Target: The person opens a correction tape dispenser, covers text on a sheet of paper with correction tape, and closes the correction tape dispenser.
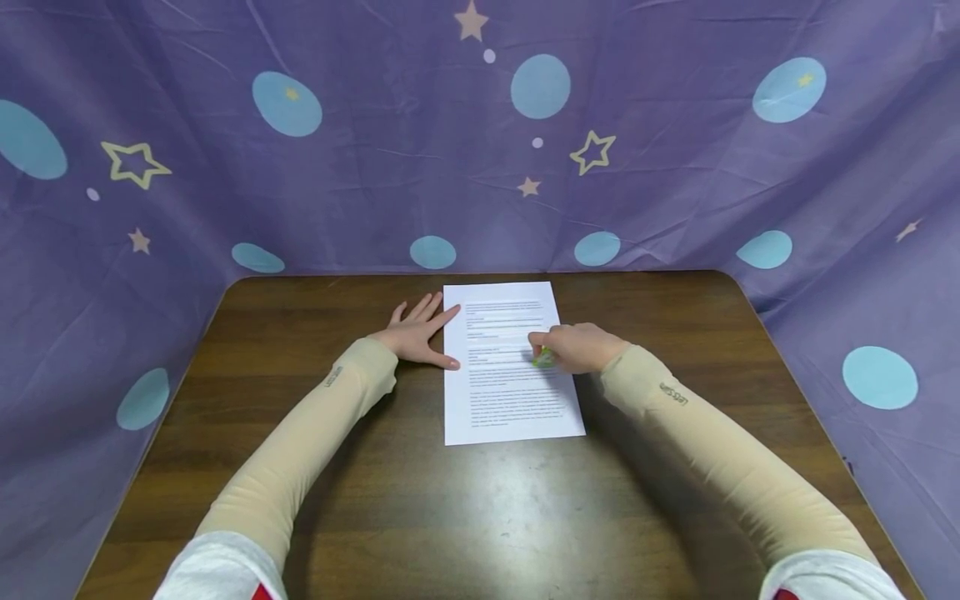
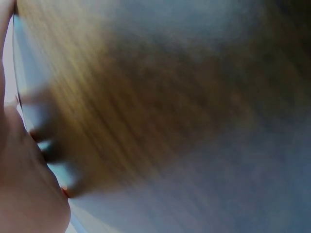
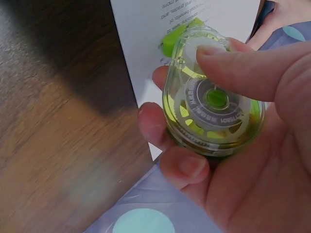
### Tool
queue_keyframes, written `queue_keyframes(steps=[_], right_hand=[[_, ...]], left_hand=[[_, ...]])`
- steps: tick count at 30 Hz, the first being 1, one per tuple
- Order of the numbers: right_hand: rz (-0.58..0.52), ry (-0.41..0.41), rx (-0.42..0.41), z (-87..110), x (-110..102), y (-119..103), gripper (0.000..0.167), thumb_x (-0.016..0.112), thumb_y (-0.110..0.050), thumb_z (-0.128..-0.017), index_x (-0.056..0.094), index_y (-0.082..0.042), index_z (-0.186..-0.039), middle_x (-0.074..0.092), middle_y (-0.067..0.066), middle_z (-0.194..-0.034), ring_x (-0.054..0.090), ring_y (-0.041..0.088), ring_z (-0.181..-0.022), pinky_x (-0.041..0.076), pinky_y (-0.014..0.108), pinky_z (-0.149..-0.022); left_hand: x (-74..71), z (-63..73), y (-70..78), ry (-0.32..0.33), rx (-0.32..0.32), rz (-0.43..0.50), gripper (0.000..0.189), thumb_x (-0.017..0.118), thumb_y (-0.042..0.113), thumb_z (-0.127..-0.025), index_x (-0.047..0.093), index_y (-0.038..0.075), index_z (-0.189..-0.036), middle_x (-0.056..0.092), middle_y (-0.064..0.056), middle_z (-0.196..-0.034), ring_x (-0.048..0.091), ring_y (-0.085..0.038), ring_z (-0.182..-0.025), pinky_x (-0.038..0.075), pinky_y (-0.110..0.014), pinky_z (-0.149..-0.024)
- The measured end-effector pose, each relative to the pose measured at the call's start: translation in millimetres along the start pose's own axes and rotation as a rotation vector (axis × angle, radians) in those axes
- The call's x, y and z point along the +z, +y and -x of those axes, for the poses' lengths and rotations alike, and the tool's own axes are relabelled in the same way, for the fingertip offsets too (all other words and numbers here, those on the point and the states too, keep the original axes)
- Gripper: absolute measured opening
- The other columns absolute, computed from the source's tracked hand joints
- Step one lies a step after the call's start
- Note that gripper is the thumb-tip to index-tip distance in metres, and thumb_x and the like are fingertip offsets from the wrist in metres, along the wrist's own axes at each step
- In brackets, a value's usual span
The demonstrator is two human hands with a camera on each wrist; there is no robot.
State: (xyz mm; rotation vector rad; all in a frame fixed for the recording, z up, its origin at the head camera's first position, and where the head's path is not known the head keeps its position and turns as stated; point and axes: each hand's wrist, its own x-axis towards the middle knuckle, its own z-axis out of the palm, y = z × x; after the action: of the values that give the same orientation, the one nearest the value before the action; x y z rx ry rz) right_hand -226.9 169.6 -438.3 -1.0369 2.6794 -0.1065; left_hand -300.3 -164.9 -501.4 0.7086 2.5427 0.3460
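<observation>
A sheet of printed paper [image 1: 513,400] lies on the wooden table, its long sides running away from me. My left hand [image 1: 420,333] rests at its left edge with fingers spread, thumb and forefinger on the paper; in the left wrist view only part of that hand [image 2: 29,189] appears at the left side. My right hand [image 1: 585,346] is over the sheet's right side and grips a clear and green correction tape [image 3: 214,97]. The thumb lies along its transparent case and the other fingers curl beneath. Its green tip [image 3: 177,38] is at the printed lines.
The brown wooden table [image 1: 360,500] spreads around the sheet, with rounded far corners. A purple curtain [image 1: 420,117] with blue dots and stars hangs behind the table and along both sides.
</observation>
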Motion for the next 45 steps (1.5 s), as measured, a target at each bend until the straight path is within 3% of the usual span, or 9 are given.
queue_keyframes(steps=[9,16,25,34,45], right_hand=[[0.018,0.024,-0.004,7.5,1,7,0.028,0.067,0.005,-0.091,0.062,-0.018,-0.105,0.069,0.006,-0.084,0.057,0.019,-0.070,0.052,0.040,-0.063],[0.013,0.008,0.018,13.4,2,14,0.030,0.063,0.008,-0.092,0.061,-0.018,-0.105,0.070,0.007,-0.089,0.057,0.020,-0.072,0.051,0.040,-0.063],[0.010,0.028,0.025,21.1,3,18,0.026,0.066,0.006,-0.092,0.061,-0.017,-0.104,0.070,0.007,-0.091,0.058,0.020,-0.073,0.051,0.041,-0.062],[-0.024,0.040,0.044,24.4,4,18,0.023,0.065,0.004,-0.094,0.062,-0.016,-0.105,0.071,0.009,-0.093,0.057,0.022,-0.071,0.051,0.042,-0.063],[-0.079,-0.013,0.066,22.3,0,17,0.027,0.060,0.004,-0.095,0.062,-0.017,-0.112,0.068,0.006,-0.093,0.054,0.021,-0.072,0.049,0.040,-0.067]], left_hand=[[-1.6,1.3,1.4,0.004,0.007,-0.008,0.129,0.065,0.090,-0.073,0.000,0.034,-0.169,-0.023,-0.006,-0.173,-0.020,-0.027,-0.159,-0.013,-0.064,-0.121],[0.2,0.0,1.2,0.001,0.007,-0.020,0.128,0.065,0.090,-0.073,-0.001,0.035,-0.169,-0.023,-0.005,-0.173,-0.020,-0.027,-0.159,-0.013,-0.064,-0.120],[3.9,-3.9,-4.7,0.013,0.015,-0.008,0.130,0.065,0.092,-0.071,-0.002,0.038,-0.168,-0.023,-0.004,-0.172,-0.020,-0.028,-0.159,-0.011,-0.065,-0.120],[1.1,-1.8,-1.4,0.007,0.017,-0.022,0.129,0.063,0.091,-0.073,0.000,0.033,-0.169,-0.021,-0.007,-0.173,-0.019,-0.029,-0.159,-0.012,-0.065,-0.121],[-2.5,5.4,4.4,0.025,0.032,0.011,0.127,0.065,0.088,-0.075,0.004,0.030,-0.170,-0.018,-0.012,-0.174,-0.015,-0.034,-0.160,-0.011,-0.069,-0.119]])
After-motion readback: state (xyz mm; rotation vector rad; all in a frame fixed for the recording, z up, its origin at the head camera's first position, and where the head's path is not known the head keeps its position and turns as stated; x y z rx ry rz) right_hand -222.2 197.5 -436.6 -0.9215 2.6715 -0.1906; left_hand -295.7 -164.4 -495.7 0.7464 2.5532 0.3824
